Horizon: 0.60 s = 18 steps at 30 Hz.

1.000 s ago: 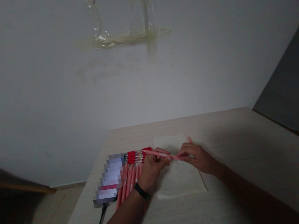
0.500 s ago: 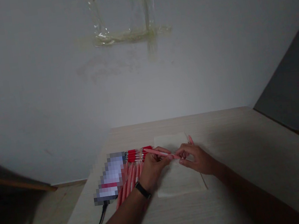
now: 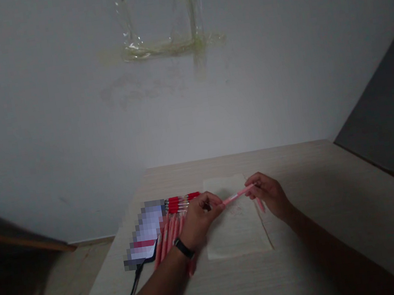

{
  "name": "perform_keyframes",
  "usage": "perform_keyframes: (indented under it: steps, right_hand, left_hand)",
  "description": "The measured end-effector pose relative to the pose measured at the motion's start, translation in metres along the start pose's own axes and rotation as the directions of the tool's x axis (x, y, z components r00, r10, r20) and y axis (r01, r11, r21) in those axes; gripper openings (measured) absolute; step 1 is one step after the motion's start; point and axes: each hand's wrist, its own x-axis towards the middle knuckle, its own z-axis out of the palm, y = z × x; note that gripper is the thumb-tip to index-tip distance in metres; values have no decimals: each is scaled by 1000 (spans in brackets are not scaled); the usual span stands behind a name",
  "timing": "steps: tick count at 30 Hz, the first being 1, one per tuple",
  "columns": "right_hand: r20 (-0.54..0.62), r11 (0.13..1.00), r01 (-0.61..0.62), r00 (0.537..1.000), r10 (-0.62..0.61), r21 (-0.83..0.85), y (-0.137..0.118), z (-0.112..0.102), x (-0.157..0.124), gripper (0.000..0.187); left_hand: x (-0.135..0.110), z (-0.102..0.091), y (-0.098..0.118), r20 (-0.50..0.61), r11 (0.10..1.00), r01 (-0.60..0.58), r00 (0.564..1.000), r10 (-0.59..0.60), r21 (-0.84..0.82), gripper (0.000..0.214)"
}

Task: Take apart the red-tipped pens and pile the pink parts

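From my remote view, I see the left hand [image 3: 200,219] and right hand [image 3: 270,195] pinching opposite ends of a pink pen [image 3: 236,195], aslant above a pale sheet [image 3: 234,242] on the bench [image 3: 245,284].

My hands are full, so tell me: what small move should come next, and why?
Perhaps steady the pink pen with your left hand before shifting your right hand: the pen spans both hands, and another pink piece shows by the right hand, possibly crowding that grip.
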Motion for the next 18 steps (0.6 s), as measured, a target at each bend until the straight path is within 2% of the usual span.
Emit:
perform_keyframes:
  steps: [2, 5, 7, 9, 11, 13, 16, 18]
  right_hand:
    - [76, 1000, 19, 997, -18, -8, 4, 8, -3, 26]
    - [157, 984, 95, 985, -71, -152, 11, 16, -6, 21]
    - [152, 972, 120, 984, -90, -202, 15, 16, -7, 21]
    - [135, 965, 124, 986, -95, -229, 16, 15, -7, 21]
    - [143, 957, 126, 985, -91, -262, 16, 14, -7, 21]
    - [183, 944, 140, 979, -87, -300, 14, 16, -7, 21]
    - [227, 922, 165, 970, -87, -350, 11, 19, -7, 21]
    - [212, 914, 166, 973, -91, -370, 9, 20, -7, 21]
  left_hand:
    - [-3, 3, 2, 52, 986, -45, 998, 37, 160, 20]
    - [-7, 3, -2, 125, 913, -116, 989, 72, 391, 18]
    - [-8, 0, -9, 163, 836, -167, 982, 95, 523, 36]
    - [-8, -1, -17, 248, 759, -210, 966, 67, 616, 55]
    - [-8, -2, -23, 294, 692, -218, 956, 8, 689, 69]
    - [-8, 0, -27, 300, 638, -220, 954, -19, 738, 69]
    - [-7, 2, -28, 313, 608, -227, 949, -37, 760, 67]
    - [-7, 2, -29, 318, 606, -230, 947, -39, 762, 67]
